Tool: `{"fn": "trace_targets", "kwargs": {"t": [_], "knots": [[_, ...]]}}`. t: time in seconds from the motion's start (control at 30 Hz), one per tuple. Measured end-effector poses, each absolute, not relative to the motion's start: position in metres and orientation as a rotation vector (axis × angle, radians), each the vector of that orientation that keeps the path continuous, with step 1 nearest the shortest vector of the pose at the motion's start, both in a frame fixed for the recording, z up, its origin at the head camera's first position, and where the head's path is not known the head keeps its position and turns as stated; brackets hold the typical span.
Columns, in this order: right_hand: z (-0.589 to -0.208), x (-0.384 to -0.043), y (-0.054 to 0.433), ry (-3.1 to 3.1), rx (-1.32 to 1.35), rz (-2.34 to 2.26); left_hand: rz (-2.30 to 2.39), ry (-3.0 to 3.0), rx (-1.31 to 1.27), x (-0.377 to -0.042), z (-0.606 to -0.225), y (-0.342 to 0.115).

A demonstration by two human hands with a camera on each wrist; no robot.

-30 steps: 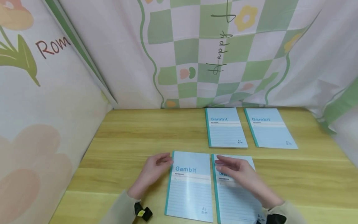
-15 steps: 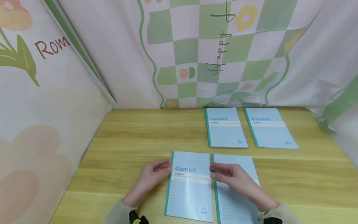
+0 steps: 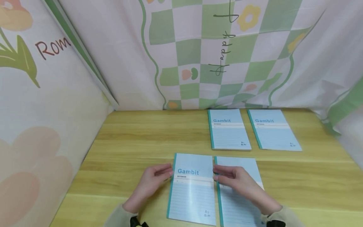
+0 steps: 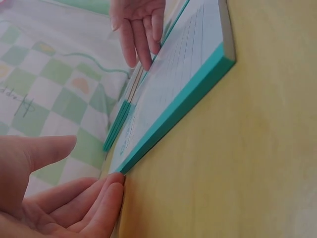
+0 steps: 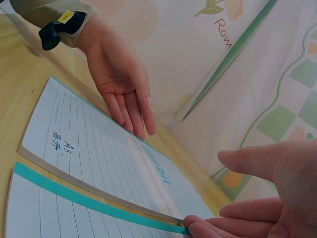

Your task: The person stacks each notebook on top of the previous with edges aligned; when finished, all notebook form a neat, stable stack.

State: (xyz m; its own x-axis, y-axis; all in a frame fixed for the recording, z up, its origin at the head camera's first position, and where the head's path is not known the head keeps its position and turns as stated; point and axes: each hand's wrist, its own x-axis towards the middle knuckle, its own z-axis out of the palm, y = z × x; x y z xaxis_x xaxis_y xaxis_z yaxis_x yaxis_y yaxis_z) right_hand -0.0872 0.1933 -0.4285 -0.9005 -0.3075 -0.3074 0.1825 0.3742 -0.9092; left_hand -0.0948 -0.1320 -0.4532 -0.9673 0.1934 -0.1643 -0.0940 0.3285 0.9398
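Note:
A light-blue Gambit notebook [image 3: 191, 197] with a teal spine lies flat at the front of the table, between both hands. My left hand [image 3: 148, 183] is at its spine, fingertips right at the teal edge and thumb raised apart in the left wrist view. On the other side my right hand [image 3: 244, 184] has its fingertips at the notebook's page edge, in the narrow gap beside a second notebook [image 3: 238, 208]. That same hand covers part of the second notebook's cover. Both hands have fairly straight fingers, and neither grips the notebook.
Farther back on the wooden table [image 3: 136, 132] lie a thicker-looking notebook [image 3: 230, 134] and, to its right, another notebook [image 3: 274, 134]. A printed curtain [image 3: 187, 56] hangs along the table's back edge. A white patterned sheet [image 3: 56, 104] borders the left side.
My right hand has moved left, from over the second notebook to the first one's right edge. The left hand has slid slightly down along the spine. The notebooks have stayed put.

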Motion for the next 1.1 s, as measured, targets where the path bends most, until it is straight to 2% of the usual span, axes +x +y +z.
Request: {"fn": "trace_targets", "kwargs": {"t": [1.1], "knots": [[-0.430,-0.087,0.191,2.191,0.005,-1.584,1.864,2.232,-0.146,-0.098,-0.453,-0.121]]}}
